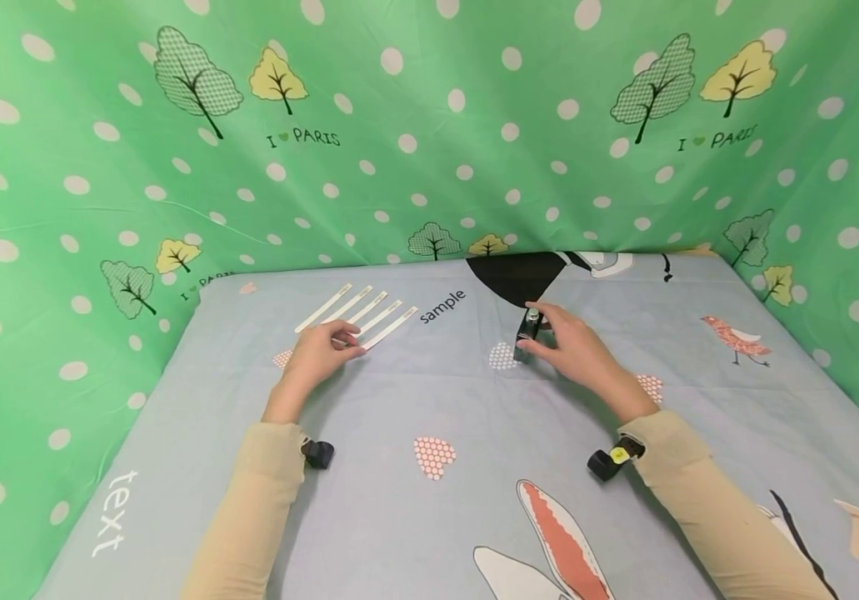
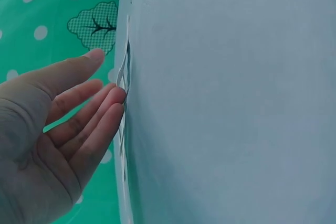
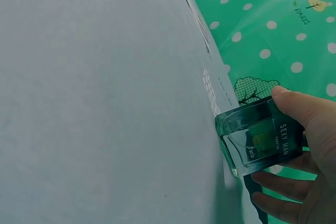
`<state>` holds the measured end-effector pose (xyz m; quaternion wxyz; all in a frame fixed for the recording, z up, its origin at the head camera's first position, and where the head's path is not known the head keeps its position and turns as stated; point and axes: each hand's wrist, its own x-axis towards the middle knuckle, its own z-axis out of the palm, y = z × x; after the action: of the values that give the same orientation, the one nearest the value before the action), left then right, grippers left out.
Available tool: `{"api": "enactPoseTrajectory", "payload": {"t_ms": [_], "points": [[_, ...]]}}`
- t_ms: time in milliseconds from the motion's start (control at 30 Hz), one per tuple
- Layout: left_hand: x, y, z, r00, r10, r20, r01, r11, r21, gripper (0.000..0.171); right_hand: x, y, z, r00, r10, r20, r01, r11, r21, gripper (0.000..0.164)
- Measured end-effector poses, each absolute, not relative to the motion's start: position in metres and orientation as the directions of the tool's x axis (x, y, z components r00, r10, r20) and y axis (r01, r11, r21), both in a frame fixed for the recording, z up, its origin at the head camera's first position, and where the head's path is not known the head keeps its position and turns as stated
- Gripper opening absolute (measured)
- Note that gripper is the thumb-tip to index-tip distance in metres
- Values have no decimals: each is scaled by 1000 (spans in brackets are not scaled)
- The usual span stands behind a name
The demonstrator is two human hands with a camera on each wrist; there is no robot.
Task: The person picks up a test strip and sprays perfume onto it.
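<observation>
On the left part of the table several narrow white paper strips (image 1: pixel 392 326) lie side by side at a slant, each with small print at its far end. My left hand (image 1: pixel 322 353) is over their near ends, its fingertips right at the strips. In the left wrist view the left thumb (image 2: pixel 79 69) stands apart from the loosely bent fingers. My right hand (image 1: pixel 575 346) grips a dark glass perfume bottle (image 3: pixel 260 137) lettered "SEXY MAN" and "Paris", thumb on one side and fingers on the other. The bottle stands upright close over the cloth, beside a printed white heart.
A grey-blue printed cloth (image 1: pixel 369 500) covers the table, with hearts, a bird, rabbit ears and words on it. Behind and at both sides hangs a green dotted curtain (image 1: pixel 399 108). A black camera is strapped to each wrist.
</observation>
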<state>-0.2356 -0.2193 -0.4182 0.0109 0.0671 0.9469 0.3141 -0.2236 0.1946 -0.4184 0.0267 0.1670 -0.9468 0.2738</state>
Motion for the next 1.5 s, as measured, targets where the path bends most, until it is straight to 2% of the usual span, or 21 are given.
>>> {"api": "enactPoseTrajectory", "payload": {"t_ms": [333, 867, 1500], "points": [[-236, -222, -421, -991, 130, -30, 79, 753, 653, 34, -224, 193, -418, -941, -301, 153, -336, 790, -513, 73], [-238, -217, -424, -998, 69, 5, 53, 718, 694, 23, -223, 192, -419, -944, -295, 152, -330, 787, -521, 73], [-239, -212, -427, -998, 14, -67, -48, 548, 835, 19, -222, 193, -421, -946, -287, 151, -323, 790, -521, 74]]}}
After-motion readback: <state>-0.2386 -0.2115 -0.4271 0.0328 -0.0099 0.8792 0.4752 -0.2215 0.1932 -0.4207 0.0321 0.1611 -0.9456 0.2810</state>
